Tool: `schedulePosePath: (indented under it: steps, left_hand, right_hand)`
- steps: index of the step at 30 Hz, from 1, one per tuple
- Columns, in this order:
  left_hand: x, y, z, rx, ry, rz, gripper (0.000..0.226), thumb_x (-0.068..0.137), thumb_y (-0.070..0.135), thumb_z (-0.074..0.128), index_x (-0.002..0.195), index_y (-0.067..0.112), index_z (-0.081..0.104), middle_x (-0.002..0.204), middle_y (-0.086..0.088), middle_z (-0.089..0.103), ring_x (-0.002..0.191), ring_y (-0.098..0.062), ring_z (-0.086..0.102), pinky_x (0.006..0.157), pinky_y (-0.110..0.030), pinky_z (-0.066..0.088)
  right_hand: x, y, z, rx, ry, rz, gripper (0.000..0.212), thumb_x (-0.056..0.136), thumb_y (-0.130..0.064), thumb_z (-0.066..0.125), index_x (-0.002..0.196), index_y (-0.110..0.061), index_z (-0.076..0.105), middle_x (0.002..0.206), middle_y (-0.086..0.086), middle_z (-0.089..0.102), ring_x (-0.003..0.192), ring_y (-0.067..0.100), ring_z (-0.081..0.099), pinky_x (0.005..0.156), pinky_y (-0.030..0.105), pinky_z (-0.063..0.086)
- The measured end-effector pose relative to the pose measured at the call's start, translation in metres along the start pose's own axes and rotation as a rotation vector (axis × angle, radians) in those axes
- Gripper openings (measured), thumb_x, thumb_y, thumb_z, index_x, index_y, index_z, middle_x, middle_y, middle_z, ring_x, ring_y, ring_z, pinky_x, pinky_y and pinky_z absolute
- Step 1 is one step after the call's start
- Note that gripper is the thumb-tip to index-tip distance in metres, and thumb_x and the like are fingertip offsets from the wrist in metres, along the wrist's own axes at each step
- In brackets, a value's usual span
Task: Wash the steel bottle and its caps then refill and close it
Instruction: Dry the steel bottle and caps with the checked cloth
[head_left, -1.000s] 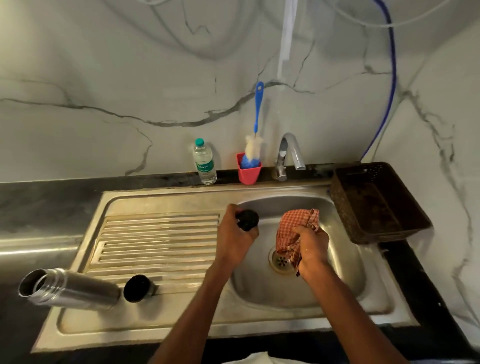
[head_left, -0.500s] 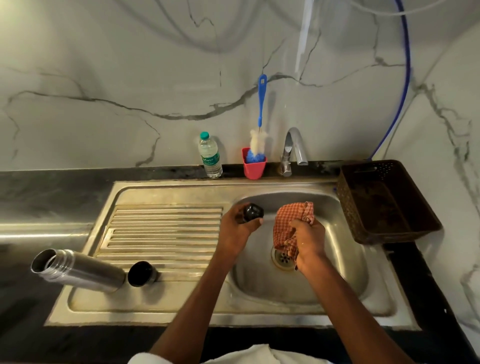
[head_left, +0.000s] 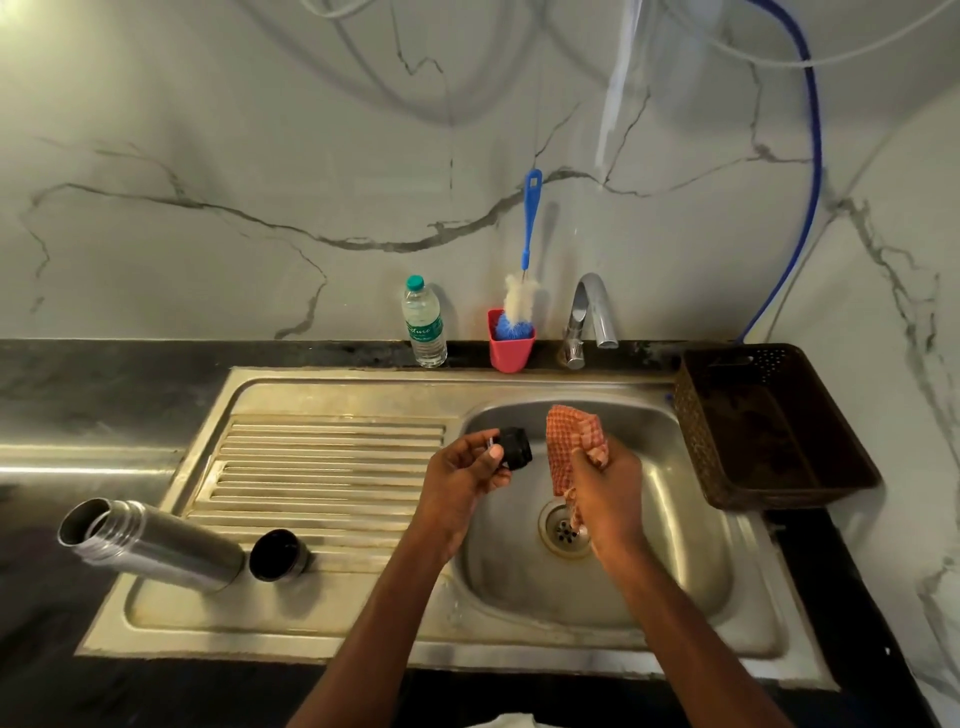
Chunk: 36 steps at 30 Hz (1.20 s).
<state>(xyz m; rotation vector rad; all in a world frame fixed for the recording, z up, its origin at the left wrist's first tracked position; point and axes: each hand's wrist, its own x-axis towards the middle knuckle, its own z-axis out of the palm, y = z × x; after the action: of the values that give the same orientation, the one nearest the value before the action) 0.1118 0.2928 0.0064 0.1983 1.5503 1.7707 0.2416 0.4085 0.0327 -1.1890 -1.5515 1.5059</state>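
Note:
The steel bottle (head_left: 156, 545) lies on its side at the front left of the sink's drainboard (head_left: 332, 457), its open mouth pointing left. A black-lined cup cap (head_left: 275, 555) lies beside its base. My left hand (head_left: 462, 478) holds a small black inner cap (head_left: 514, 448) over the left edge of the sink basin (head_left: 670, 519). My right hand (head_left: 605, 486) grips a bunched red checked cloth (head_left: 571, 436) above the drain, a short gap to the right of the cap.
A plastic water bottle (head_left: 423, 325), a red cup (head_left: 511, 348) holding a blue-handled bottle brush (head_left: 527, 260), and the tap (head_left: 592, 317) stand along the back ledge. A dark brown plastic basket (head_left: 769, 431) sits right of the basin. A blue hose (head_left: 805, 182) hangs on the wall.
My left hand has turned palm-up with the black cap, showing its side. The right hand and cloth stay close beside it. The view has shifted slightly.

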Motion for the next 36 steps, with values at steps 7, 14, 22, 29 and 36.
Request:
schedulePosePath:
  steps: [7, 14, 22, 29, 36]
  left_hand:
    - [-0.009, 0.007, 0.005, 0.238, -0.047, 0.107, 0.021, 0.093, -0.002, 0.075, 0.113, 0.004, 0.076, 0.098, -0.017, 0.080, 0.088, -0.029, 0.078, 0.079, -0.033, 0.064]
    - [-0.008, 0.013, 0.007, 0.334, 0.026, 0.167, 0.032, 0.086, -0.012, 0.074, 0.112, 0.007, 0.076, 0.099, -0.005, 0.082, 0.094, -0.023, 0.078, 0.085, -0.039, 0.065]
    - [-0.005, 0.020, 0.005, 0.432, 0.024, 0.279, 0.040, 0.082, -0.015, 0.075, 0.107, 0.016, 0.077, 0.097, 0.005, 0.081, 0.094, -0.009, 0.077, 0.083, -0.028, 0.062]
    - [0.001, 0.025, 0.007, 0.446, -0.026, 0.280, 0.039, 0.081, -0.018, 0.073, 0.108, 0.010, 0.075, 0.100, 0.001, 0.081, 0.096, -0.010, 0.077, 0.083, -0.023, 0.060]
    - [0.012, 0.023, 0.009, 0.509, -0.099, 0.248, 0.037, 0.080, -0.012, 0.080, 0.112, 0.007, 0.075, 0.104, -0.003, 0.081, 0.101, -0.017, 0.077, 0.087, -0.030, 0.063]
  right_hand:
    - [-0.003, 0.009, -0.008, -0.617, -0.313, -0.686, 0.086, 0.068, 0.018, 0.060, 0.142, -0.027, 0.061, 0.144, -0.015, 0.060, 0.127, 0.010, 0.056, 0.108, 0.024, 0.043]
    - [-0.005, -0.002, -0.009, -0.743, -0.371, -0.517, 0.096, 0.071, 0.013, 0.057, 0.149, -0.043, 0.049, 0.150, -0.024, 0.051, 0.130, 0.005, 0.053, 0.105, 0.026, 0.047]
    - [-0.010, -0.018, 0.003, -0.731, -0.305, -0.538, 0.086, 0.077, 0.009, 0.062, 0.146, -0.042, 0.054, 0.145, -0.017, 0.058, 0.124, 0.011, 0.057, 0.096, 0.030, 0.051]
    - [-0.005, -0.018, 0.010, -0.653, -0.264, -0.396, 0.079, 0.077, 0.001, 0.060, 0.138, -0.049, 0.058, 0.114, -0.017, 0.074, 0.094, 0.007, 0.068, 0.079, 0.031, 0.056]
    - [-0.003, -0.010, 0.009, -0.677, -0.189, -0.316, 0.073, 0.081, -0.006, 0.056, 0.135, -0.056, 0.057, 0.119, -0.014, 0.074, 0.108, 0.013, 0.068, 0.092, 0.033, 0.056]
